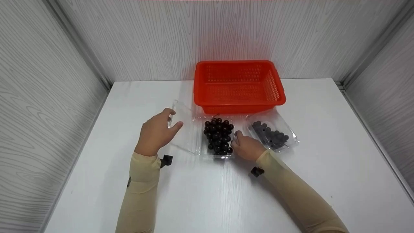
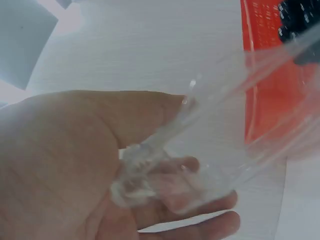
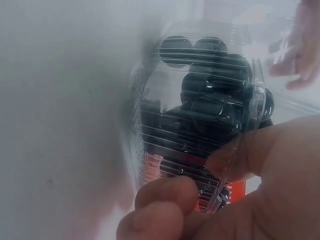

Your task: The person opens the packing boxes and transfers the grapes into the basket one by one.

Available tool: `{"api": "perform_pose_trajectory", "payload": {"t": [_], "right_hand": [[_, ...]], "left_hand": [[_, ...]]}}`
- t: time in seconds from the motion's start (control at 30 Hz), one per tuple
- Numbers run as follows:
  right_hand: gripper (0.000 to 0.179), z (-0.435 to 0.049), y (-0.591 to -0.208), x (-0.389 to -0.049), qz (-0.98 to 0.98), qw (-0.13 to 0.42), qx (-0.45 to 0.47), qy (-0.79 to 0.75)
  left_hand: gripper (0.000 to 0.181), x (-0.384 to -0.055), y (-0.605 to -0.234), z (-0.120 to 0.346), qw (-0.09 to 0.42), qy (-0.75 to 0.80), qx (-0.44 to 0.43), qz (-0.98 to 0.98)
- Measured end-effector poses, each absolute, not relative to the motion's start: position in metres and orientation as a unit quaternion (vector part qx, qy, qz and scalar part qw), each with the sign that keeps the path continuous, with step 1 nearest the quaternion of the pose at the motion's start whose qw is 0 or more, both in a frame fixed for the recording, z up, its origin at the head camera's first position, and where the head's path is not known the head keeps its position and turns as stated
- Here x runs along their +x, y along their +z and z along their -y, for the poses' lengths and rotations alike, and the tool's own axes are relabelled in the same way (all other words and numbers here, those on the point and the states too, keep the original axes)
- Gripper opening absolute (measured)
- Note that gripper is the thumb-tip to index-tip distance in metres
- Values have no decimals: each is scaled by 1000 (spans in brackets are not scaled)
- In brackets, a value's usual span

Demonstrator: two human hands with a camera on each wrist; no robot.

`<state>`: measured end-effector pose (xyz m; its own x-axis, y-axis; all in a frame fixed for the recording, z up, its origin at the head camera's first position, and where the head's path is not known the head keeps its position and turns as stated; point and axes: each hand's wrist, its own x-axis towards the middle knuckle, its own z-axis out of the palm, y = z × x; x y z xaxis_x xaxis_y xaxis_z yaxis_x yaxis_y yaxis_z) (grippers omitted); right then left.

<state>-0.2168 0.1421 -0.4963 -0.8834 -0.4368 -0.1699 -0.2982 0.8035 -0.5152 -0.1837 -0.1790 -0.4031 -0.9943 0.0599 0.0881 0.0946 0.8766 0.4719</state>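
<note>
A clear plastic clamshell box [image 1: 223,156] lies unfolded on the table, with a bunch of dark grapes [image 1: 218,134] in its base. Its see-through lid [image 1: 184,132] leans out to the left. My left hand [image 1: 157,132] holds the lid's outer edge, the thumb on one side and the fingers [image 2: 215,230] on the other. At the base's right side, my right hand [image 1: 248,148] pinches the clear wall between thumb and fingers. The right wrist view shows the grapes [image 3: 210,100] through the ribbed plastic.
Behind the box stands a red plastic basket [image 1: 239,109] with slotted walls. A second clear clamshell [image 1: 291,131], closed over dark grapes [image 1: 275,136], lies to the right, close to my right hand. Pale wood-grain panels [image 1: 145,38] rise at the back and both sides of the white table [image 1: 207,200].
</note>
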Motion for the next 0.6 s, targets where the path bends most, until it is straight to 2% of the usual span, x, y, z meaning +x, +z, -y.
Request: {"api": "perform_pose_trajectory", "payload": {"t": [0.17, 0.27, 0.4, 0.6], "right_hand": [[40, -143, -493, -217, -940, 151, -191, -240], [43, -144, -492, -217, -942, 156, -186, -233], [45, -146, -489, -218, -940, 160, -190, -234], [39, -147, -481, -217, -931, 184, -198, -244]], "left_hand": [[74, -180, -411, 189, -68, -212, -14, 975], [79, -180, -415, 191, -123, -198, -7, 973], [77, -186, -420, 194, -159, -191, -5, 969], [75, -191, -436, 197, -197, -186, 0, 963]]}}
